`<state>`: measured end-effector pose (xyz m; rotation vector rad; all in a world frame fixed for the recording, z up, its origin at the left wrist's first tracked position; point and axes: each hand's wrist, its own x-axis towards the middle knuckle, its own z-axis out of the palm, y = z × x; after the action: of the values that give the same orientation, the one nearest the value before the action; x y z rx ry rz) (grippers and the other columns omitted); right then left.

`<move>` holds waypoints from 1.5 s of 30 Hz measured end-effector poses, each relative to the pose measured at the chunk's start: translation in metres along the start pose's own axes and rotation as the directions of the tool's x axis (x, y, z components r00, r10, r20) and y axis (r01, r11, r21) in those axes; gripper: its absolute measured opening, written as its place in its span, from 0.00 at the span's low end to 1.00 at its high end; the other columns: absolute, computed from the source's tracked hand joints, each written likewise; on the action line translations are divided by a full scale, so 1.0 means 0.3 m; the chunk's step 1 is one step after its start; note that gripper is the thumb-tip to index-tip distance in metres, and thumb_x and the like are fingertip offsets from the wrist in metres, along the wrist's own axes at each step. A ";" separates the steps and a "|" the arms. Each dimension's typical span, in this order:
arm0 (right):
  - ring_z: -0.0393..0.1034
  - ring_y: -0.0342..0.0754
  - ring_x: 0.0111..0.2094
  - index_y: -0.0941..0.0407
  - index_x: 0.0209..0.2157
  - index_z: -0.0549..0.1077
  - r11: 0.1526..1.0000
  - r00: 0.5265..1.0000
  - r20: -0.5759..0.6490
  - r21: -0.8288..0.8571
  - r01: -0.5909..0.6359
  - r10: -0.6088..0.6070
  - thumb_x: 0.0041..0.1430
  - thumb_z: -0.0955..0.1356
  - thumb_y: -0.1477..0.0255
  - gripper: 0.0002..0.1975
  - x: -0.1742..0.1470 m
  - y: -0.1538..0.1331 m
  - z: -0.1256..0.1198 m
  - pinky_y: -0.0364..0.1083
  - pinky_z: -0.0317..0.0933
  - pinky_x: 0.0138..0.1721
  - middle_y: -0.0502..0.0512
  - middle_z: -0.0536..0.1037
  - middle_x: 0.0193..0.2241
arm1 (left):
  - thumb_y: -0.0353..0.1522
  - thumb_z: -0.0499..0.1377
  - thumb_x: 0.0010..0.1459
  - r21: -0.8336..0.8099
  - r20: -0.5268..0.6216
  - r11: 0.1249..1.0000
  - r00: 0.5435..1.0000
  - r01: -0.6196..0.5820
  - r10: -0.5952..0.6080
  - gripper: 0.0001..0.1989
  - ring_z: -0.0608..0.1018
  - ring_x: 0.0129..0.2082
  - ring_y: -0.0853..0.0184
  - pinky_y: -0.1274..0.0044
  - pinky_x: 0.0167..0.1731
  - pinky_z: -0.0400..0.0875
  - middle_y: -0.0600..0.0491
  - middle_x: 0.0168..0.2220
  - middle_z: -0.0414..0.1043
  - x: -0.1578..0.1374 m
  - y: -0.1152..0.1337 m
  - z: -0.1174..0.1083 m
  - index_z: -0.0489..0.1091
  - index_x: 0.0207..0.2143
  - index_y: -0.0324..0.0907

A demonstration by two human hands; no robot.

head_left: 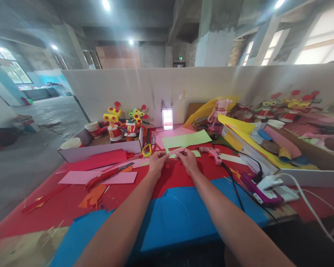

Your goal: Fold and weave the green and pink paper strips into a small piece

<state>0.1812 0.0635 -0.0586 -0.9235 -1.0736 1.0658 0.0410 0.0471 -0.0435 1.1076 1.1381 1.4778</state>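
Between my two hands a narrow pink paper strip (174, 151) is stretched, above the red-covered table. My left hand (157, 162) pinches its left end, and my right hand (187, 159) pinches the other end. Just beyond them lies a light green paper sheet (187, 139), with a smaller green piece near my right fingers. Scissors with yellow handles (147, 150) rest to the left of my left hand. To the right of my right hand is a pink hot glue gun (215, 153). Red-handled scissors (101, 178) lie across a pink paper piece (122, 178).
Paper-cup robot figures (114, 126) stand in a low box at the left. On the right are a box (295, 176) of craft scraps and a purple power strip (260, 190) with trailing cords. A blue sheet (178, 207) covers the near edge. A lit phone (167, 119) stands by the partition.
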 end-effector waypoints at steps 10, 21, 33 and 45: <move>0.71 0.43 0.23 0.58 0.25 0.74 0.953 0.971 0.146 0.209 -0.217 0.189 0.37 0.76 0.60 0.17 -0.009 0.027 0.013 0.45 0.68 0.30 0.51 0.77 0.21 | 0.37 0.70 0.39 -0.096 0.081 0.995 0.997 0.024 -0.016 0.15 0.72 0.19 0.73 0.81 0.20 0.66 0.53 0.21 0.73 0.000 -0.010 0.004 0.74 0.27 0.37; 0.69 0.42 0.23 0.57 0.27 0.75 0.945 0.951 0.245 0.215 -0.245 0.191 0.35 0.78 0.59 0.20 -0.019 0.016 0.017 0.44 0.67 0.31 0.49 0.76 0.21 | 0.37 0.71 0.39 -0.115 0.093 0.993 0.995 0.036 -0.025 0.16 0.74 0.19 0.71 0.80 0.20 0.68 0.53 0.21 0.73 -0.003 -0.011 0.006 0.72 0.27 0.37; 0.68 0.42 0.23 0.57 0.29 0.75 0.966 0.947 0.267 0.137 -0.221 0.179 0.38 0.77 0.56 0.22 -0.031 0.001 0.024 0.45 0.66 0.31 0.48 0.75 0.22 | 0.35 0.72 0.32 -0.136 0.064 0.988 0.996 0.067 -0.058 0.19 0.73 0.17 0.69 0.78 0.16 0.68 0.54 0.20 0.73 -0.008 -0.004 0.014 0.70 0.27 0.38; 0.69 0.43 0.21 0.56 0.27 0.75 0.980 0.977 0.158 0.116 -0.161 0.141 0.38 0.77 0.57 0.19 -0.025 0.002 0.020 0.43 0.65 0.27 0.48 0.75 0.19 | 0.30 0.69 0.37 -0.228 0.167 0.971 0.986 0.065 -0.027 0.16 0.76 0.22 0.68 0.76 0.25 0.73 0.52 0.23 0.76 -0.008 -0.013 0.018 0.73 0.32 0.38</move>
<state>0.1743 0.0567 -0.0593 -0.8424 -1.0552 1.3321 0.0473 0.0459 -0.0466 1.0109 0.8476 1.4162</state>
